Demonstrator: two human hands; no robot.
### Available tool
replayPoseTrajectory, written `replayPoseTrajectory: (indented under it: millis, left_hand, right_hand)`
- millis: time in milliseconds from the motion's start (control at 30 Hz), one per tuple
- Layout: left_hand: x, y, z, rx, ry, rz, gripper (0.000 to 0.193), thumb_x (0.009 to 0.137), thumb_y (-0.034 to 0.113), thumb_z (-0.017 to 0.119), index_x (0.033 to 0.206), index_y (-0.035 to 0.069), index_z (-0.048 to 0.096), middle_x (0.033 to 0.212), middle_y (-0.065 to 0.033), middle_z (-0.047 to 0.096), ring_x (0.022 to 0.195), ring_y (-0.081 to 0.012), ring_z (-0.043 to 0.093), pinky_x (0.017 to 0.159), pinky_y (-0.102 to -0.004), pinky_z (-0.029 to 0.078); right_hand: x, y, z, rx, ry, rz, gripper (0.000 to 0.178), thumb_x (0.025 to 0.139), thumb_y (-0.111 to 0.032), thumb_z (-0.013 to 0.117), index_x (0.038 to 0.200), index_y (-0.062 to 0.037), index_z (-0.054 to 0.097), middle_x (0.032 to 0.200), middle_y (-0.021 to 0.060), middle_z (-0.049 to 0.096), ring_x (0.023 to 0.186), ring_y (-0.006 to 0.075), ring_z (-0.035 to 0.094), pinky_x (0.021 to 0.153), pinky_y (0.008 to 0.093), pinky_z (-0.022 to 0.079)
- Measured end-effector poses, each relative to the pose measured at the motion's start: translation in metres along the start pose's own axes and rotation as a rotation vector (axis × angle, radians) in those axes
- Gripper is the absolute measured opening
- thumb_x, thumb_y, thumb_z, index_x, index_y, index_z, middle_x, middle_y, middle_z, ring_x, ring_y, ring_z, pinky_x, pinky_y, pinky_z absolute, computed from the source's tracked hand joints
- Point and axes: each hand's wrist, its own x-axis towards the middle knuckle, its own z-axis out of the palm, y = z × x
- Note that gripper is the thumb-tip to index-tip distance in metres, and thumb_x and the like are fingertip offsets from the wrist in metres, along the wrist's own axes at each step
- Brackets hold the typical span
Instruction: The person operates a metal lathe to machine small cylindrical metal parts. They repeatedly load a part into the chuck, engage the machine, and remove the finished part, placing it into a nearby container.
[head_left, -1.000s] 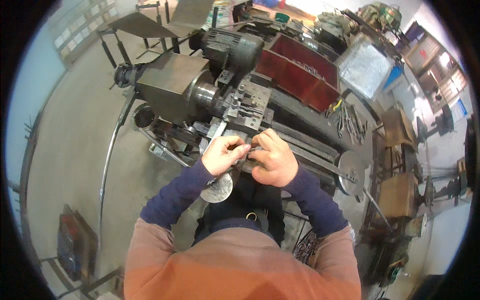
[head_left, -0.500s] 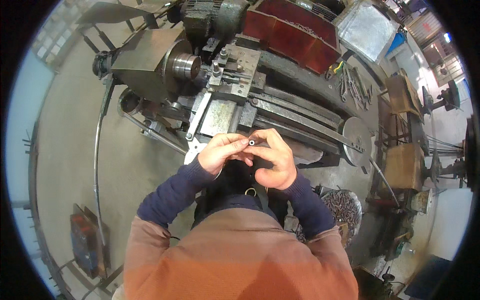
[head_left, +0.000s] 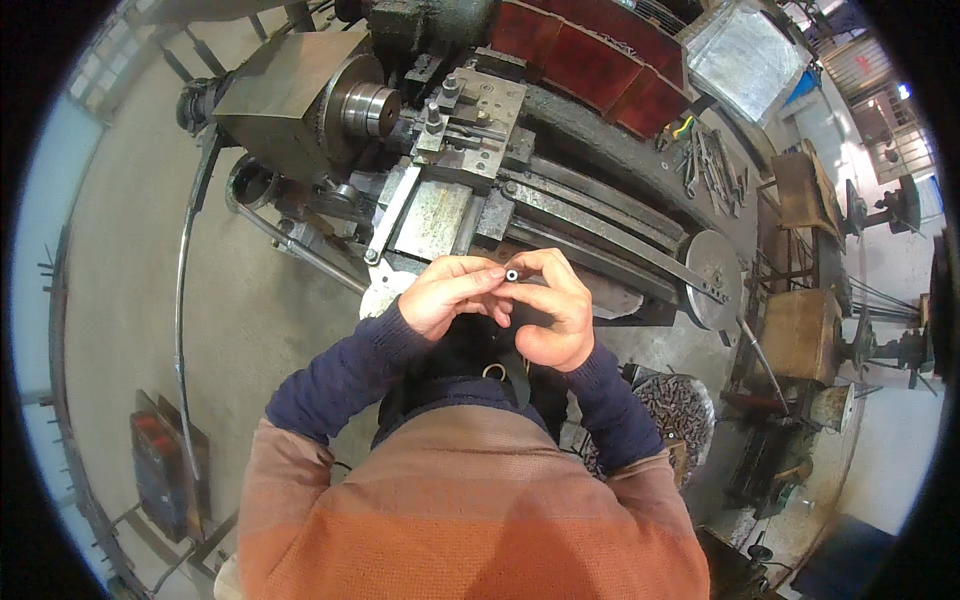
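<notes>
Between my two hands is a small metal sleeve (head_left: 512,276), its round end with a dark hole turned up toward me. My left hand (head_left: 452,295) pinches it from the left with thumb and fingertips. From the other side my right hand (head_left: 553,312) grips it with bent fingers. Both hands are held in front of my body, just short of the lathe (head_left: 470,130). Fingers hide most of the sleeve's length. Beyond them, the lathe's chuck (head_left: 371,110) sits at the left and its tool post (head_left: 432,120) beside it.
A dark red metal bin (head_left: 590,60) stands behind the lathe. Wrenches and other hand tools (head_left: 705,170) lie on the right of the bench. A tub of small metal pieces (head_left: 675,410) is by my right elbow. A long lever bar (head_left: 183,300) stands at the left.
The view has shifted slightly. My hands still hold the sleeve together, with its open end facing up, and the grip looks nearly the same.
</notes>
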Motion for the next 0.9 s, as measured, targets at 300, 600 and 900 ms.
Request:
replayPoseTrajectory:
  millis: [300, 600, 900]
  left_hand:
    - [0.003, -0.002, -0.002, -0.023, 0.007, -0.035, 0.029, 0.089, 0.026, 0.050, 0.085, -0.001, 0.058, 0.076, -0.0109, 0.062, 0.066, -0.0190, 0.062, 0.065, -0.0280, 0.049]
    - [-0.015, 0.018, -0.023, 0.071, 0.109, 0.019, 0.026, 0.089, 0.020, 0.048, 0.095, -0.005, 0.055, 0.075, -0.0125, 0.060, 0.068, -0.0226, 0.060, 0.066, -0.0322, 0.048]
    - [-0.045, 0.049, -0.067, 0.181, 0.297, 0.203, 0.024, 0.086, 0.016, 0.051, 0.097, -0.005, 0.054, 0.073, -0.0106, 0.059, 0.067, -0.0198, 0.059, 0.065, -0.0322, 0.049]
  right_hand:
    - [-0.002, 0.004, 0.002, 0.102, 0.010, 0.111, 0.042, 0.049, -0.004, 0.052, 0.089, -0.0019, 0.066, 0.096, 0.0125, 0.057, 0.084, 0.0254, 0.054, 0.075, 0.0309, 0.045]
    - [0.031, 0.019, -0.037, -0.059, 0.011, 0.093, 0.039, 0.048, -0.006, 0.055, 0.086, -0.0039, 0.066, 0.093, 0.0135, 0.056, 0.086, 0.0284, 0.058, 0.077, 0.0317, 0.046]
    - [0.170, 0.113, -0.157, -0.665, 0.313, 0.360, 0.055, 0.057, -0.016, 0.063, 0.111, -0.0124, 0.059, 0.128, 0.0246, 0.040, 0.109, 0.0361, 0.049, 0.091, 0.0347, 0.042]
